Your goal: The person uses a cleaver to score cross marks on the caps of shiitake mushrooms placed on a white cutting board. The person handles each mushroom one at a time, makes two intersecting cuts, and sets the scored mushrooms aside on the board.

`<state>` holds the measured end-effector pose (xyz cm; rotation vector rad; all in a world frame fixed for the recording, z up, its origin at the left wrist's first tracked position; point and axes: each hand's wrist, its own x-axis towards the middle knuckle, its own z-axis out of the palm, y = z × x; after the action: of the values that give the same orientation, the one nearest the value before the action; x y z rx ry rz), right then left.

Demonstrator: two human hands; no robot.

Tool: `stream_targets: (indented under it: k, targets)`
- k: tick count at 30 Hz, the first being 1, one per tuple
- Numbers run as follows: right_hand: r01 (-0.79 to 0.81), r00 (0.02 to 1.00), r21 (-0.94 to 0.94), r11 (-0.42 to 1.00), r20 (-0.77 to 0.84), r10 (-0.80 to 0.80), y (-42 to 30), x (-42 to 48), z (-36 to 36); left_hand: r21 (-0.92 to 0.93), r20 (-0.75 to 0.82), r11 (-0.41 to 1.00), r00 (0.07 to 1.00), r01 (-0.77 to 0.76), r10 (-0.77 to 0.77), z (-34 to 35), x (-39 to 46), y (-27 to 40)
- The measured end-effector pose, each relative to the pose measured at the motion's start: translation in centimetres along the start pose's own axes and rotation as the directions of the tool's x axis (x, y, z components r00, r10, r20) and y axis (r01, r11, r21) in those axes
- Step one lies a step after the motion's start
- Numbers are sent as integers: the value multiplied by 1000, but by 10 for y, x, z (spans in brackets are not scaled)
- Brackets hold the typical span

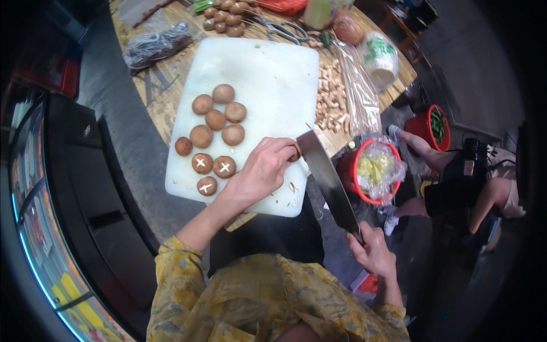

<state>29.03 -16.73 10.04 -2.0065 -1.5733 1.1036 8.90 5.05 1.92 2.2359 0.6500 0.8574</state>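
Above the right side of a white plastic cutting board (265, 81), my left hand (266, 166) pinches a brown mushroom cap (295, 153), mostly hidden by the fingers. My right hand (375, 250) grips the handle of a cleaver (329, 181), whose broad blade reaches up to the cap, its far end close to my left fingertips. Three mushroom caps with white crosses cut in them, one of them a scored cap (224, 166), lie left of my left wrist. Beyond them sit several uncut mushroom caps (215, 119). Thin brown and white trimmings (292, 187) are scattered near the board's front right corner.
Cut mushroom stems (331, 96) lie right of the board on the wooden table (147, 92). Scissors (284, 32) and skewered mushrooms (226, 17) are behind it. A lined red bucket (357, 171) holding leafy scraps stands below the table's edge. Farther right, a person (461, 171) sits near another red bucket (421, 128).
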Motion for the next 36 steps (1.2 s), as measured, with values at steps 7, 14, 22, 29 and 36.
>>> stream_targets:
  k: [7, 14, 22, 29, 36]
  targets:
    - [201, 978, -315, 928, 11, -208, -12, -3, -2, 138, -49, 988, 997, 63, -56, 5, -14, -1]
    - [135, 989, -417, 899, 116, -94, -19, -4, -6, 122, -33, 989, 996, 83, -79, 6, -15, -2]
    - [124, 980, -281, 952, 183, -73, -13, -1, -26, 70, -56, 990, 991, 124, -120, 2, -11, 4]
    - [-148, 979, 173, 974, 165, 119, 3, -8, -22, 44, -64, 994, 993, 104, -101, 3, -12, -4]
    - [-201, 971, 414, 888, 202, 125, 10, 9, -16, 42, -33, 989, 990, 142, -140, 2, -10, -1]
